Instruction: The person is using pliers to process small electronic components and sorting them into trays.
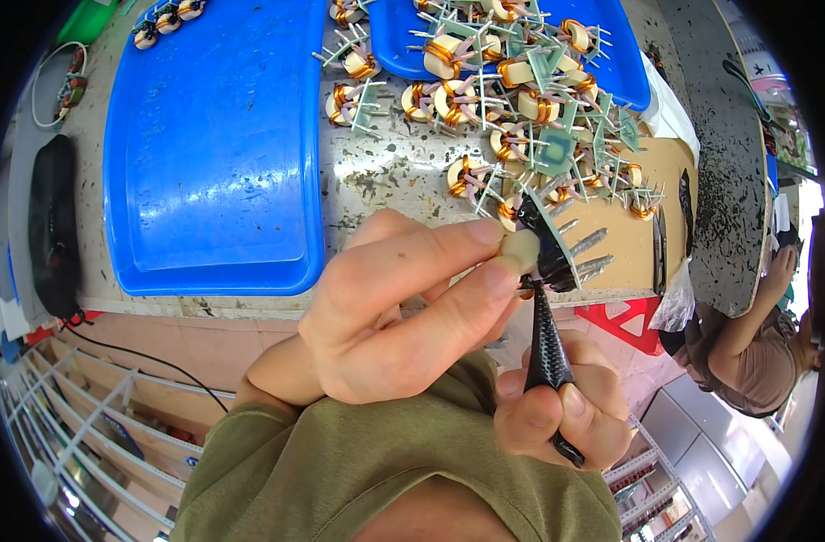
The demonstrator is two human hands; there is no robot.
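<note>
Between the thumb and fingers of my left hand (pixel 412 298) is a toroidal coil (pixel 520 250) with a cream core, joined to a small green circuit board (pixel 557 237) with silvery pins sticking out to the right. Black paste covers the board's side facing the coil. My right hand (pixel 564 406) is closed around a black cone-shaped squeeze bag (pixel 548 343), its narrow tip pointing up and touching or nearly touching the lower edge of the coil and board. My fingers hide part of the coil's windings.
Many similar coils on boards (pixel 539 108) lie piled beyond my hands, some in a blue tray (pixel 631 54). Another blue tray (pixel 214 163) stands at left, finished-looking dark coils (pixel 167 20) at its far corner. Tweezers (pixel 659 253) lie on brown cardboard (pixel 624 244). A person (pixel 760 352) sits at right.
</note>
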